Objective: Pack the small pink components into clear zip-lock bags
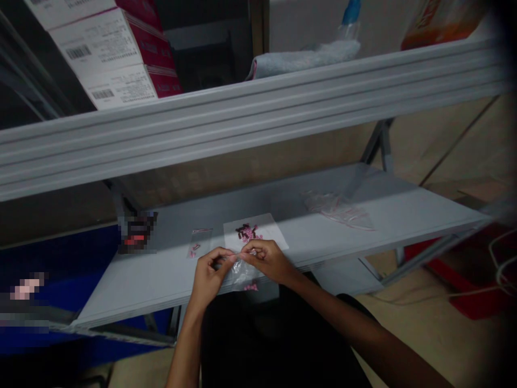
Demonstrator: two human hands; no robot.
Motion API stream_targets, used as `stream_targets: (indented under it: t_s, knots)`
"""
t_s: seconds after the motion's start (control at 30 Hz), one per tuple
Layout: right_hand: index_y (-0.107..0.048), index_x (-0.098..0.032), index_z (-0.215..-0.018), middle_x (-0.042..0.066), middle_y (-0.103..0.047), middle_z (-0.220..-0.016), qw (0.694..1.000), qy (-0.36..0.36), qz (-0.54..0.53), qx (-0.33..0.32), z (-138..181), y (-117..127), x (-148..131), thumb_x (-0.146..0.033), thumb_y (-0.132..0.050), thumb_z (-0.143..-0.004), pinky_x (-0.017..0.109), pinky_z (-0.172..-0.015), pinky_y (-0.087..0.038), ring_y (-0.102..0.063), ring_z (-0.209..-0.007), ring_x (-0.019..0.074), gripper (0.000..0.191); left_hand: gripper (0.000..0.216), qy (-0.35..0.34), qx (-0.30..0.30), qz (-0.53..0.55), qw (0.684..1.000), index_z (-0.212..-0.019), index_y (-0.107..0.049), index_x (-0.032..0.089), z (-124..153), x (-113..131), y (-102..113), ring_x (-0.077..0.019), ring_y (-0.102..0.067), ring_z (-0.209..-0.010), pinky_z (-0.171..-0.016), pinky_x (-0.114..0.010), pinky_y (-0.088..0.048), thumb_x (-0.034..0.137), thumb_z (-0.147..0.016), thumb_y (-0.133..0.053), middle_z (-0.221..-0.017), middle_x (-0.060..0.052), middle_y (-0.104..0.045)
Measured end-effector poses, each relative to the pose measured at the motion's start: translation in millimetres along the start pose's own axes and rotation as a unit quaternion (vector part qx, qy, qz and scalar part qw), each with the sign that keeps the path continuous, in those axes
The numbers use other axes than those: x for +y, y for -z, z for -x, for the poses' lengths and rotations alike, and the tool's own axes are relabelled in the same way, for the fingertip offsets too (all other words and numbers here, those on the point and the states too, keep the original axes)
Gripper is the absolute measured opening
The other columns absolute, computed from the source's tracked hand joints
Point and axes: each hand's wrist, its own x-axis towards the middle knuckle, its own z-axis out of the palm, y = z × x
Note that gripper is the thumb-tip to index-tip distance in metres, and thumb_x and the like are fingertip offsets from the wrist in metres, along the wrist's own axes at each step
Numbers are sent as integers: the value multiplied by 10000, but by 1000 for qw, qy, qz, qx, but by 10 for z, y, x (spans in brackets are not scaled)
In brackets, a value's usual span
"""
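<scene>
Between my hands hangs a small clear plastic bag (242,274) with several pink pieces (251,286) at its bottom, just over the near edge of the shelf. My left hand (213,269) pinches the bag's top edge between thumb and fingers. Right beside it, my right hand (264,258) pinches the same edge. Beyond my hands lies a white sheet (274,229) bearing a pile of small pink pieces (251,233) and dark brown pieces (243,230). Left of the sheet, another small clear bag (201,242) lies flat with a few pink pieces inside.
Clear plastic bags (339,207) lie on the right of the grey shelf (161,280). A thick grey rail (242,113) crosses above, with white and magenta boxes (117,59) and a folded cloth (302,58) behind it. A red bin (456,280) stands low at right.
</scene>
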Motion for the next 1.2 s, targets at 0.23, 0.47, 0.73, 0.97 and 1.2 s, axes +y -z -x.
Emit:
stream_targets:
  t_s: [0.23, 0.47, 0.73, 0.97, 1.2]
  knots:
    - [-647, -170, -800, 2, -598, -699, 999, -8, -25, 29, -10, 18, 0, -414, -647, -868, 222, -530, -391, -521, -600, 116, 254, 193, 8, 1, 13, 1000, -840, -714, 175, -10, 25, 36, -159, -579, -704, -673, -248, -427, 367, -819, -720, -790, -28, -688]
    - [-682, -162, -800, 6, -627, -701, 999, -4, -32, 8, 6, -6, -11, -365, -673, -856, 216, -525, -390, -536, -589, 108, 211, 198, 10, -16, 8, 1000, -855, -720, 171, 7, -17, 20, -170, -591, -747, -695, -253, -428, 368, -837, -701, -811, -39, -696]
    - [-674, -171, -814, 14, -635, -753, 999, 30, -5, 17, 10, 17, -5, -359, -616, -901, 234, -579, -410, -552, -652, 124, 215, 194, 5, -30, 23, 999, -886, -708, 169, -2, -4, 32, -166, -601, -770, -708, -249, -434, 358, -857, -680, -842, -39, -694]
    - [-664, -174, -821, -27, -555, -644, 996, 45, 76, -26, 26, -40, -87, -311, -603, -912, 227, -523, -325, -452, -556, 98, 176, 157, -7, -31, 11, 999, -816, -728, 163, 29, 73, 2, -190, -638, -798, -750, -270, -458, 319, -827, -717, -823, -55, -724]
    - [-629, -167, -778, -1, -579, -699, 999, 40, 33, -2, 29, 13, -27, -340, -557, -944, 232, -573, -368, -509, -631, 118, 251, 188, 42, 11, 55, 998, -849, -741, 165, 26, -22, 44, -154, -618, -695, -659, -241, -447, 337, -778, -765, -793, -40, -721]
